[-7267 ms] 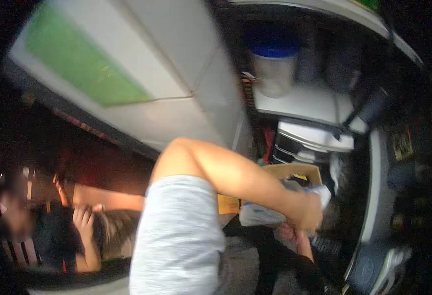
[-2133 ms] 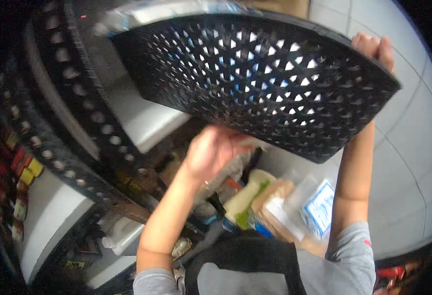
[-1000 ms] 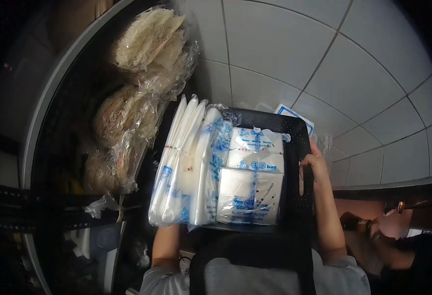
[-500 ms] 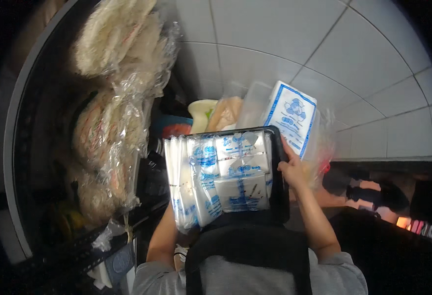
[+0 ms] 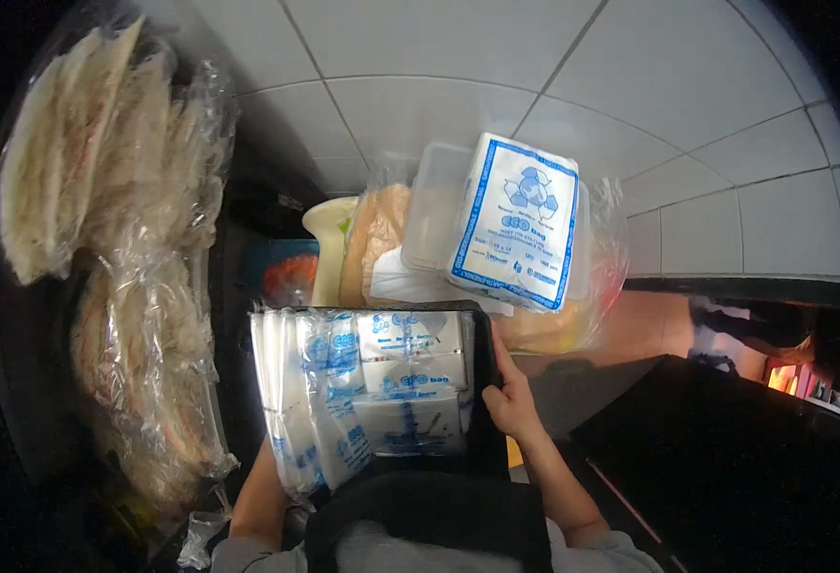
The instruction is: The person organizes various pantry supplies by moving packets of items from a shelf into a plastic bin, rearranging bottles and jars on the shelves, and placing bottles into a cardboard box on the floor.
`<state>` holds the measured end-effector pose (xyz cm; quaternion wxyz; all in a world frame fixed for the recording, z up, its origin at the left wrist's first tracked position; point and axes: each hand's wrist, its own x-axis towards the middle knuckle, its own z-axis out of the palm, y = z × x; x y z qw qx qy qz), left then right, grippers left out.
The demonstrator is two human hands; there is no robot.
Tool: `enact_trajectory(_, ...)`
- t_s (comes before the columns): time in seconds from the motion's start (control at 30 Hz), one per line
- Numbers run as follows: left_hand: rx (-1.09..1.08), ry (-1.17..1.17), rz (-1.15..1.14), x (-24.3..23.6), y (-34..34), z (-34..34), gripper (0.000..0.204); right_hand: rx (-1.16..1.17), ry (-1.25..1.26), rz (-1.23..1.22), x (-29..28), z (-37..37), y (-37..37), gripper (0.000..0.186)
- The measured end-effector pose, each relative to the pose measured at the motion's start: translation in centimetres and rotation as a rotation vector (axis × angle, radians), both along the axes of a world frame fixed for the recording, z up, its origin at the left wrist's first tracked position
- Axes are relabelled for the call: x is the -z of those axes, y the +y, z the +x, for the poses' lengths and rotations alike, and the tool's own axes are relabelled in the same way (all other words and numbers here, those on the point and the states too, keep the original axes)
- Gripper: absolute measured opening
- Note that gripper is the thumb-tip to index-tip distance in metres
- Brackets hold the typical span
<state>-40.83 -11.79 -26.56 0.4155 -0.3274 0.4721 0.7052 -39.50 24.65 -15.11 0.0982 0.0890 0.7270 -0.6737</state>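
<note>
Close in front of my body I hold a black tray (image 5: 482,368) filled with packs of white plastic bags (image 5: 410,372) printed in blue. My right hand (image 5: 510,403) is closed on the tray's right side, its thumb bent against the edge. More flat white bags (image 5: 291,406) in clear wrap lean at the tray's left side. My left forearm (image 5: 259,501) rises behind them, and the hand itself is hidden. Beyond the tray, a blue-and-white bag pack (image 5: 520,224) rests on a clear plastic container (image 5: 429,215).
Clear bags of pale, stringy dried food (image 5: 133,334) stand along the left. A cream container (image 5: 329,244), a tan wrapped pack (image 5: 377,234) and a blue container with something red (image 5: 286,272) sit before the tiled wall (image 5: 420,105). A dark surface (image 5: 725,439) lies at right.
The whole view has shifted. The tray is nearer my body and lower in the picture, showing more of the containers beyond. My right hand keeps its grip.
</note>
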Motion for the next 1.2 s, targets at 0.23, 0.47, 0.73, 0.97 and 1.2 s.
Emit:
enact_trajectory(0.23, 0.139, 0.031, 0.025, 3.7, 2.7, -4.9, 0.051, 0.310, -0.287, 0.042, 9.1, 4.2, 2.8, 0.075)
enact_trajectory(0.47, 0.235, 0.040, -0.003, 8.0, 6.6, -7.7, 0.055, 0.586, -0.179, 0.010, 10.8, 5.6, 6.2, 0.065)
enact_trajectory(0.73, 0.335, 1.053, -0.568, 1.9, 8.2, -6.7, 0.058, 0.684, 0.225, 0.972, 13.6, 5.1, 6.8, 0.058)
enact_trajectory(0.97, 0.458, 1.024, -0.981, -1.1, 9.3, -0.5, 0.063, 0.000, 0.046, 0.398, 8.8, 0.9, -7.7, 0.041)
enact_trajectory(1.2, 0.526, 1.178, -0.975, 0.7, 8.7, 0.1, 0.050, -0.015, -0.226, 0.583, 13.9, -0.9, -10.5, 0.060)
